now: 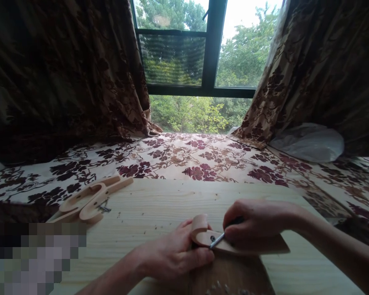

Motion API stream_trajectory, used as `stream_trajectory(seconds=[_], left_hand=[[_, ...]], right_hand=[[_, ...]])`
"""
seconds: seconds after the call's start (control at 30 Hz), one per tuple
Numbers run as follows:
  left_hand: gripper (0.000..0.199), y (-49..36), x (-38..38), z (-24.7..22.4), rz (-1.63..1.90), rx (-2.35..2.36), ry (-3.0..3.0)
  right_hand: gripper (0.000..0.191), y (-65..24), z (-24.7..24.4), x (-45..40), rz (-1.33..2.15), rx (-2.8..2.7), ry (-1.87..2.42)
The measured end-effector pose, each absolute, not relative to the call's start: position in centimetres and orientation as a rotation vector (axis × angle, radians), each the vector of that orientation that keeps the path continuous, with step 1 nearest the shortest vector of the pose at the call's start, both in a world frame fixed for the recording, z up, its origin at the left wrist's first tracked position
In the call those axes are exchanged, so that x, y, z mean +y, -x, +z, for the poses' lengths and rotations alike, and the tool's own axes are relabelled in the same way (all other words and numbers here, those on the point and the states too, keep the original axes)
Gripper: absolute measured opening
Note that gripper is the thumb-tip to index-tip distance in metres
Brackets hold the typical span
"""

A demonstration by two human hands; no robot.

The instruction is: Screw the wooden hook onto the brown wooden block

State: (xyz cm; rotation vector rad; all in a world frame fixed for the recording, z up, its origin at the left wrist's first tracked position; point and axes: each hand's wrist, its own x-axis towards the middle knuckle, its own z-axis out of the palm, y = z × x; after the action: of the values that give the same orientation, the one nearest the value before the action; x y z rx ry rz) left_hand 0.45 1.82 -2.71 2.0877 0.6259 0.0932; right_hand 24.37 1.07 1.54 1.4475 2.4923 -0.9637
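My left hand [180,252] is closed on the curved end of a pale wooden hook-shaped piece [202,235], steadying it over a dark brown board [233,274]. A dark round hole or screw head shows near the piece's bend. In my right hand [249,223] is a slim metal-shafted tool [217,241] with a dark handle, mostly hidden by the fingers. Its tip meets the wood beside the dark spot, close to my left thumb. Whether it is a screwdriver or a carving tool I cannot tell. The piece's far end, pointed and in shadow, extends right beneath my right hand.
Several similar wooden pieces [94,200] lie at the left of the pale wooden tabletop [160,192], with a few dark screws [103,206] by them. Small chips dot the tabletop. Beyond are a floral cloth [199,155], a white plastic bag [310,141], curtains and a window.
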Motion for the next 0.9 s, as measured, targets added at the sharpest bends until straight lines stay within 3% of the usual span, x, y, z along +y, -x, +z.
stream_trajectory(seconds=[0.17, 0.53, 0.9], left_hand=[[0.040, -1.2, 0.3, -3.5, 0.242, 0.877, -1.918], [0.020, -1.9, -0.7, -4.5, 0.445, 0.969, -1.852], [0.015, -2.4, -0.4, -3.8, 0.420, 0.949, -2.034]], right_hand=[[0.034, -23.8, 2.3, 0.5, -0.806, 2.467, -1.469], [0.037, -24.0, 1.7, 0.2, -0.874, 2.423, -1.484], [0.034, -24.0, 1.2, 0.3, -0.893, 2.449, -1.490]])
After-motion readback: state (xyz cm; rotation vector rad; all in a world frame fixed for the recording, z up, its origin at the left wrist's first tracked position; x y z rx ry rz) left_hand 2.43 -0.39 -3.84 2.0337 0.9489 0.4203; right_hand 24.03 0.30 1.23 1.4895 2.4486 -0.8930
